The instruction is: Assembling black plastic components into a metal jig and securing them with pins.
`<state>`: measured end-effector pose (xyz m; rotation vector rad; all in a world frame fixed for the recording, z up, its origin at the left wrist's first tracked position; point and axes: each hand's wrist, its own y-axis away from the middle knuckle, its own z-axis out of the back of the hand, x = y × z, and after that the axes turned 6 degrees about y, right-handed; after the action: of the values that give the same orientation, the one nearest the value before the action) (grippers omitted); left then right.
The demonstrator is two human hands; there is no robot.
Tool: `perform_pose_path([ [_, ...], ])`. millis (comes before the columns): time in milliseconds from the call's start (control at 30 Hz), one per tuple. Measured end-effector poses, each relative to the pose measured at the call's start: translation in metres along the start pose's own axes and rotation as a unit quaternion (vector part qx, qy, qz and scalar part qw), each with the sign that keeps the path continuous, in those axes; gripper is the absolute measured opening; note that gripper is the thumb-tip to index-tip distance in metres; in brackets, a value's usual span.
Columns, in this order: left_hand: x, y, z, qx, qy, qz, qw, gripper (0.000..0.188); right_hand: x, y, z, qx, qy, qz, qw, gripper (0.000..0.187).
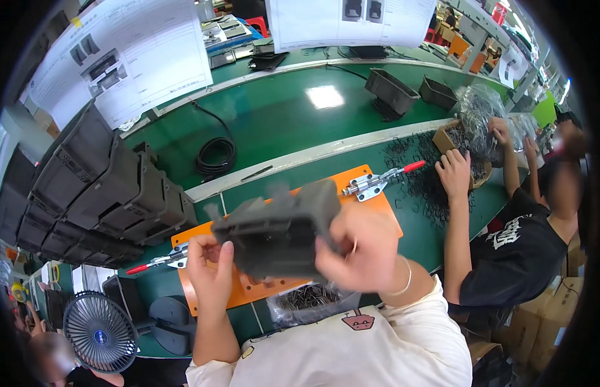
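A dark grey plastic housing (274,238), box-shaped and smeared by motion, is held up in front of me. My left hand (211,263) grips its left end, with the thumb against the near side. My right hand (359,250) is wrapped round the right end. Below the housing lies an orange fixture plate (371,173), partly hidden by it. A toggle clamp (367,187) with a red handle is mounted at the plate's right end, and another red-handled clamp (174,259) at its left. Near my body is a clear bag (309,298) of small dark pins.
Several similar housings (106,180) are stacked at the left. A desk fan (101,331) stands at the lower left. Behind the plate are a coiled black cable (216,158) and two grey bins (391,91). At the right, a co-worker's hands reach toward a cardboard box (445,137) beside scattered black clips (419,174).
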<state>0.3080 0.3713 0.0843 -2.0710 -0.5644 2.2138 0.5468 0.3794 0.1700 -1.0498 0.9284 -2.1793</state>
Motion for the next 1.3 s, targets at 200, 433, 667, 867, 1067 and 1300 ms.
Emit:
perform_pose_path([
  [200,0.018,0.010,-0.013,0.104,-0.166,-0.144,0.970,0.014,-0.133,-0.061,-0.029,-0.008,-0.104,-0.403,0.909,0.023],
  [433,0.018,0.005,-0.010,0.129,-0.206,-0.200,0.949,0.012,-0.213,-0.072,-0.069,0.113,-0.184,-0.587,0.780,0.045],
  [667,0.019,0.007,-0.010,0.134,-0.191,-0.190,0.954,0.011,-0.085,-0.010,-0.068,0.297,-0.149,-0.216,0.918,0.031],
  [867,0.021,0.006,-0.011,0.113,-0.171,-0.167,0.964,0.010,-0.020,0.049,-0.056,0.498,0.102,0.020,0.861,0.043],
  [1067,0.027,0.005,-0.010,0.078,-0.105,-0.122,0.984,0.011,-0.023,0.057,-0.053,0.496,0.085,0.040,0.863,0.059],
  [1300,0.031,0.005,-0.012,0.063,-0.108,-0.119,0.985,0.012,-0.021,0.057,-0.051,0.522,0.079,0.075,0.846,0.057],
])
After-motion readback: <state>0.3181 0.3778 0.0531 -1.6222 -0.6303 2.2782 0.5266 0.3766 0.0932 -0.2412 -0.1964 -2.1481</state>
